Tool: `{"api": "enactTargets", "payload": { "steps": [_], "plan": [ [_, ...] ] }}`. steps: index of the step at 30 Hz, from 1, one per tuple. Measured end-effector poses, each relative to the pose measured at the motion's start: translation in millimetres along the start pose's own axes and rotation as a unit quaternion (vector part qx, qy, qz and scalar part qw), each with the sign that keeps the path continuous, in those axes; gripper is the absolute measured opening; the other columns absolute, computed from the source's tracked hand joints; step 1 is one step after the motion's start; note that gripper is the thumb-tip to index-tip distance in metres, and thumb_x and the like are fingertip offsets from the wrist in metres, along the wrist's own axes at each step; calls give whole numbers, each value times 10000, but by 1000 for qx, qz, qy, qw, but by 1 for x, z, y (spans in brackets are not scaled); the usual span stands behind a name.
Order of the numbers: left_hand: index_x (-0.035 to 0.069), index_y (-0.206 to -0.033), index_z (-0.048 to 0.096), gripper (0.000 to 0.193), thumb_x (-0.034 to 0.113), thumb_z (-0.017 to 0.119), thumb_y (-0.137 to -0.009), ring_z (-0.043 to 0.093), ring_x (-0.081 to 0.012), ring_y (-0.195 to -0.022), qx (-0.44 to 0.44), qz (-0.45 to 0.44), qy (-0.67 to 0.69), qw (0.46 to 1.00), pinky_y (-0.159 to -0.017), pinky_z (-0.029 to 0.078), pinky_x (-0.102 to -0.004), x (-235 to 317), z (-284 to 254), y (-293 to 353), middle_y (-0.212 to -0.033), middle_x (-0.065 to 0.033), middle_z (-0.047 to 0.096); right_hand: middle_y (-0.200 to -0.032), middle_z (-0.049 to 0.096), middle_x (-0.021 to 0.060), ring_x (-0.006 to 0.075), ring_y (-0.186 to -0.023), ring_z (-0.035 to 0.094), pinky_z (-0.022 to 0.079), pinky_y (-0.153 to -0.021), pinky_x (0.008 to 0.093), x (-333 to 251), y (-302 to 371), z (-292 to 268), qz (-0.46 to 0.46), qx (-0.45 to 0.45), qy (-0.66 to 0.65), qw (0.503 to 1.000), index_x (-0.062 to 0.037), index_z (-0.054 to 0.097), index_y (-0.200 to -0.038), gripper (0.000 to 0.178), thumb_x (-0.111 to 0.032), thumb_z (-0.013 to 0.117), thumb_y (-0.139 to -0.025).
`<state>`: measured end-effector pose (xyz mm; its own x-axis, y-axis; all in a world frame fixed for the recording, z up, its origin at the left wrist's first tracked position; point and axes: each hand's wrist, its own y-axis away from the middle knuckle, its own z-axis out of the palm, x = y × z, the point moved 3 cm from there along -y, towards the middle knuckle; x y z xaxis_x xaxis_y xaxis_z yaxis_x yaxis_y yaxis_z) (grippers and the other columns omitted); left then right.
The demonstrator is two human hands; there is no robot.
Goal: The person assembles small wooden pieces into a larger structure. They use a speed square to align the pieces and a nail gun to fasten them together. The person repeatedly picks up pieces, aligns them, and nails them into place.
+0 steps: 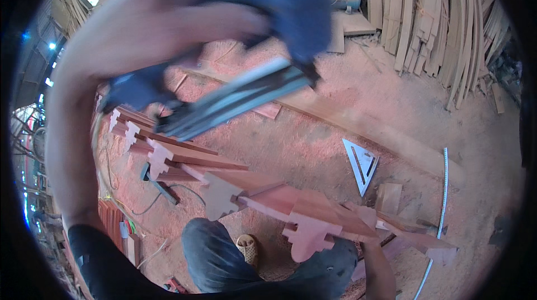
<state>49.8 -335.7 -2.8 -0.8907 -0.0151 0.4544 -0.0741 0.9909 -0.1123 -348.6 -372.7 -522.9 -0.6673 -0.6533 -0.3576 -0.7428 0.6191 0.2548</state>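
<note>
My left hand (229, 23), blurred by motion, is raised and wrapped round the handle of a blue nail gun (305, 15) with a long silver magazine. The gun hangs over the work, apart from it. Low on the right, my right hand (366, 219) grips a reddish moulded wooden piece (319, 210); its fingers are partly hidden. This piece, with a stepped, rounded end profile, sits above my knees. Another profiled end (221, 195) adjoins it on the left. Farther left, several similar moulded lengths (159, 154) lie side by side.
A silver triangular square (361, 166) lies on the sawdust-covered floor, near a long plank (358, 118). A bent measuring tape (444, 188) runs along the right. A dark clamp (159, 185) and a cable are at left. Curved wooden strips (425, 20) lean at the back right.
</note>
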Motion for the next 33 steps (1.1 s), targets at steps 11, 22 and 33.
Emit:
{"api": "enactTargets", "payload": {
  "steps": [11,22,33],
  "plan": [
    [6,-1182,710,442,417,685,-1023,686,-203,-709,-537,-52,103,836,-649,566,-381,-57,342,-150,-881,-97,692,-1060,812,106,329,-890,791,592,-767,481,-28,6,-40,4,0,-107,994,-194,725,-1261,385,-380,680,-927],
    [-33,-1220,720,578,506,682,-1015,736,-227,-751,-642,-126,168,737,-664,595,-406,-105,434,-127,-968,-158,739,-1121,804,100,294,-964,790,583,-805,455,-27,6,-39,-30,8,-129,991,-145,703,-1268,452,-398,714,-893],
    [-24,-1253,709,598,522,695,-1009,746,-236,-752,-649,-99,155,738,-660,606,-404,-104,451,-131,-957,-143,755,-1079,804,86,279,-951,790,585,-792,434,-29,7,-40,-30,29,-127,991,-145,709,-1196,356,-330,714,-892]
  ]
}}
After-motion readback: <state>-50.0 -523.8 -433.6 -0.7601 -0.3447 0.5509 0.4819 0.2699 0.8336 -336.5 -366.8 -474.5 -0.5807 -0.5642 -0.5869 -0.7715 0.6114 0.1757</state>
